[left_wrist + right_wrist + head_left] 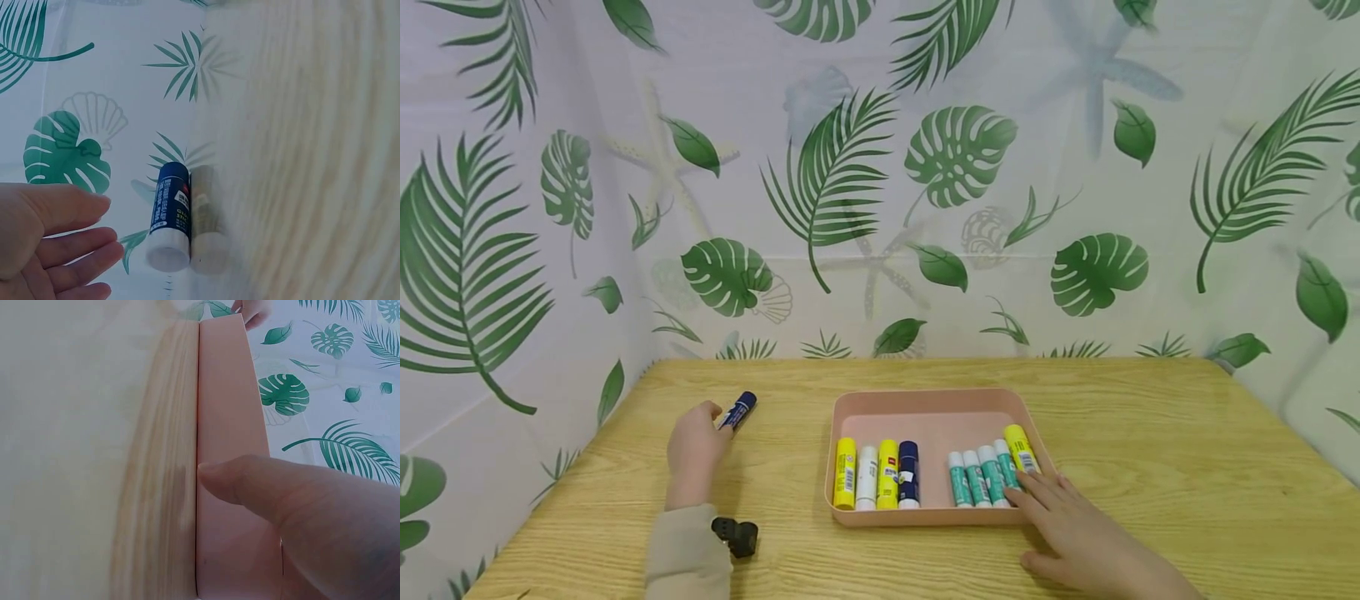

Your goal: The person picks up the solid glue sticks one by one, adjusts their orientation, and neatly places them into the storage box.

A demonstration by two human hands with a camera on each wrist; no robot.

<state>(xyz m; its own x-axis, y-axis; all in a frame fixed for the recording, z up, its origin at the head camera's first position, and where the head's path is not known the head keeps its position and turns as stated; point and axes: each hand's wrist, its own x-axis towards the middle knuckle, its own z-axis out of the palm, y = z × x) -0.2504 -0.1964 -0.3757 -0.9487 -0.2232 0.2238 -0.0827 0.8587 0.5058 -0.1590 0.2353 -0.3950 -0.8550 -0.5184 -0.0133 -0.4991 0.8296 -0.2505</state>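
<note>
A dark blue glue stick (740, 411) lies on the table, left of the pink tray (925, 518). Close behind it is my left hand (695, 442); in the left wrist view its relaxed fingers (81, 261) stand apart from the blue glue stick (171, 215). My right hand (1067, 521) rests over the tray's front right corner, thumb against its outer wall in the right wrist view. Inside the tray, yellow glue sticks (846, 473), a white one (867, 477) and another dark blue one (908, 473) stand at left. Several teal glue sticks (979, 478) and a yellow one (1019, 448) are at right.
The wooden table (790, 467) runs back to a leaf-patterned cloth (880, 167) that rises at the rear and both sides. A black device (737, 536) sits at my left wrist, beside the beige sleeve (688, 550).
</note>
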